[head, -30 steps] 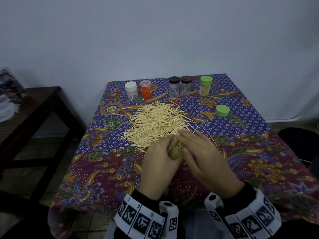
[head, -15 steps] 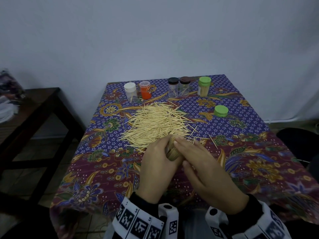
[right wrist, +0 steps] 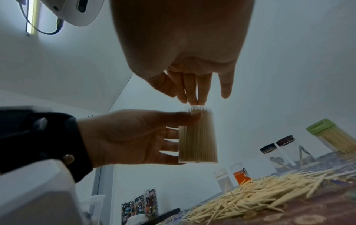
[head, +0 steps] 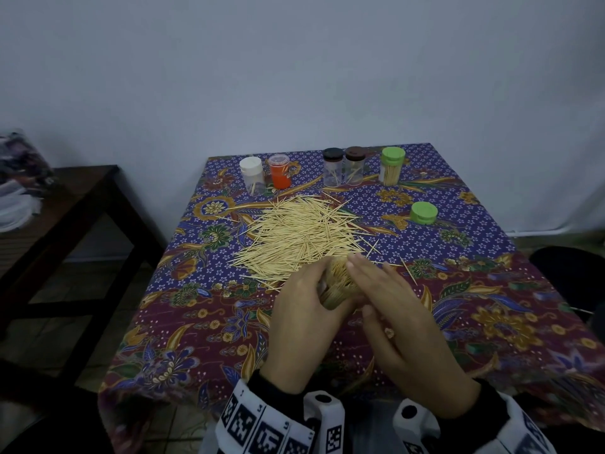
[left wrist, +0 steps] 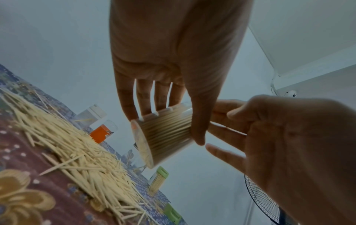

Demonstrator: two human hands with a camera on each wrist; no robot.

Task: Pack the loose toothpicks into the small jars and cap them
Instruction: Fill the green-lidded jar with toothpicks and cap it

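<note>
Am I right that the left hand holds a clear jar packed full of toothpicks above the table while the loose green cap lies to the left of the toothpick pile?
Not quite: the loose green cap lies to the right of the toothpick pile, as the head view shows. The rest holds: the left hand grips the clear jar, packed full, above the table.

**Count of things on the table**

Six jars are counted. Five stand capped in a row at the upper middle of the head view: one white-capped jar [head: 252, 174], one orange jar [head: 280, 171], two dark-capped jars [head: 332, 167] [head: 355, 165] and one green-capped jar [head: 392, 165]. One uncapped jar full of toothpicks [head: 337, 283] is seen at centre. One loose green cap [head: 424, 213] is counted at right, one pile of loose toothpicks [head: 301, 234], too many to number, and two hands [head: 302, 316] [head: 409, 335].
</note>
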